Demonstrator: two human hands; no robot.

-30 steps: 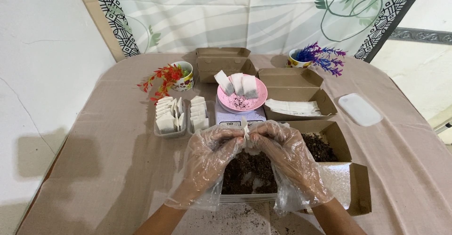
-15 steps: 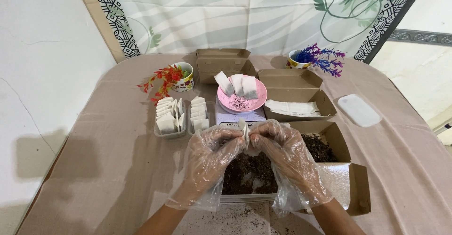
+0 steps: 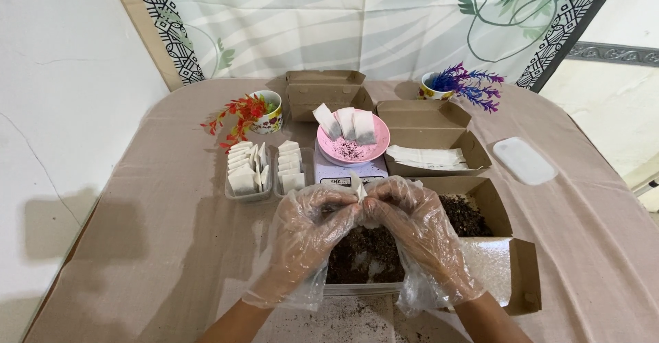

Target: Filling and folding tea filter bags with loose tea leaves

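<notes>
Both of my hands wear thin clear plastic gloves and meet over a brown cardboard box (image 3: 495,199) of dark loose tea. My left hand (image 3: 310,230) and my right hand (image 3: 410,227) pinch a small white tea bag (image 3: 358,186) between their fingertips, its top edge poking up above them. Just beyond sits a pink bowl (image 3: 351,149) on a small scale, with three filled white bags leaning in it.
Two clear trays of white bags (image 3: 264,168) stand to the left. An open brown box of flat empty bags (image 3: 429,156) lies at right, a closed brown box (image 3: 324,90) behind. Two cups with artificial flowers (image 3: 257,111) (image 3: 460,82) and a white lid (image 3: 523,160) lie around.
My hands stay over the box, fingertips working the small bag; nothing else has moved.
</notes>
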